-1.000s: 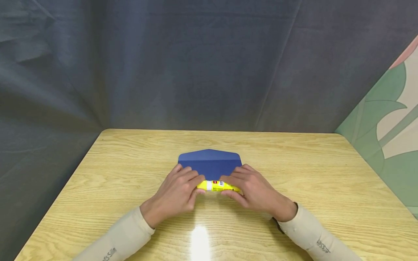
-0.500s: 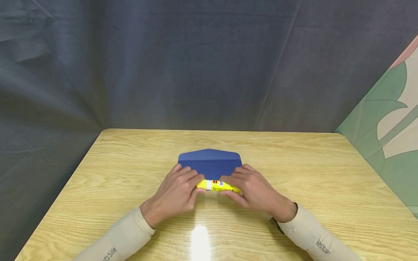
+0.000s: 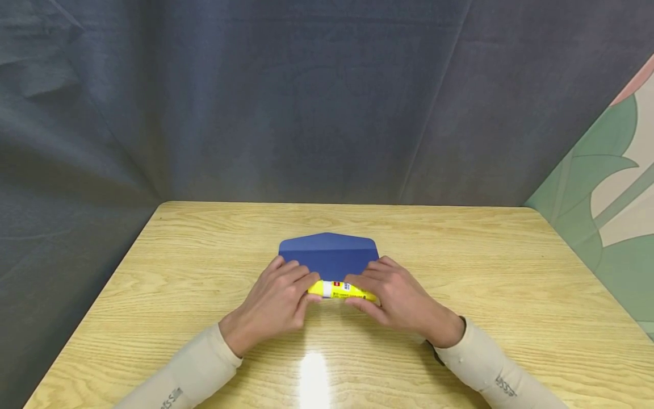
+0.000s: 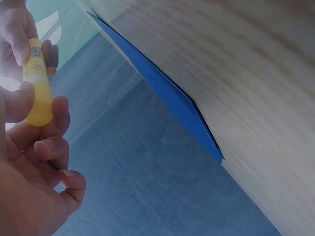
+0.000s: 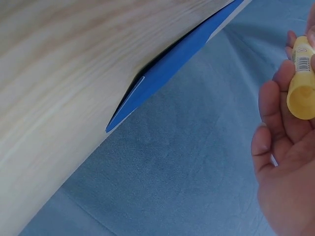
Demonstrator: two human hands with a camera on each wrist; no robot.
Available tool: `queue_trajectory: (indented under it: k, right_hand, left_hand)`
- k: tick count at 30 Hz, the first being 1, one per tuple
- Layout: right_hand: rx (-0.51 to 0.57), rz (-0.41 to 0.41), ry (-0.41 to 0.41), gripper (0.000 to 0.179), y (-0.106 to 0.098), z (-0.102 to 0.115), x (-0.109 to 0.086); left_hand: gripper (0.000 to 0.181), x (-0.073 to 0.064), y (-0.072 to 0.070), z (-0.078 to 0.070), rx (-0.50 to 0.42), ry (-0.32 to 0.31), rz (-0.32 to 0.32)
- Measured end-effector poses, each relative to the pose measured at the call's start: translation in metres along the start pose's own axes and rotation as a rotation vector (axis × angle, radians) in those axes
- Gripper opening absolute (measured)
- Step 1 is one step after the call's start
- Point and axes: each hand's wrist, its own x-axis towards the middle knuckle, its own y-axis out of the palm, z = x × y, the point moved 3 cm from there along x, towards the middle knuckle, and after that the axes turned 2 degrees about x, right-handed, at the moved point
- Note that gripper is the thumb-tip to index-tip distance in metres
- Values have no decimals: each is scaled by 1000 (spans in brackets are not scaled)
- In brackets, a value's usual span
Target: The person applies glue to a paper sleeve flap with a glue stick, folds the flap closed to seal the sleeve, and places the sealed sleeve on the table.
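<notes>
A yellow glue stick (image 3: 352,291) with a white band near its left end lies sideways between both hands. My left hand (image 3: 278,292) pinches the yellow cap end between thumb and index finger. The labelled body is pinched by my right hand (image 3: 395,292) in the same way. In the left wrist view the glue stick (image 4: 37,81) is held off the table, and the right wrist view shows its round base (image 5: 301,101). Behind the hands a blue envelope (image 3: 327,261) lies on the table, its pointed flap spread out toward the back; its near part is hidden.
The wooden table (image 3: 204,238) has rounded back corners. A dark grey cloth (image 3: 317,113) hangs behind it and along the left. On the right is a panel with a green leaf pattern (image 3: 613,227).
</notes>
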Motion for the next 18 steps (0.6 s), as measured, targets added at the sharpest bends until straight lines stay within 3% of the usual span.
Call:
queue_trajectory:
  k: [11,18]
  right_hand:
    - [10,3,3,34,-1,0,0]
    - [25,6,4,44,-1,0,0]
  left_hand:
    - [26,0,-1,0,-24,11,7]
    - [27,0,-1,1,-39,23,15]
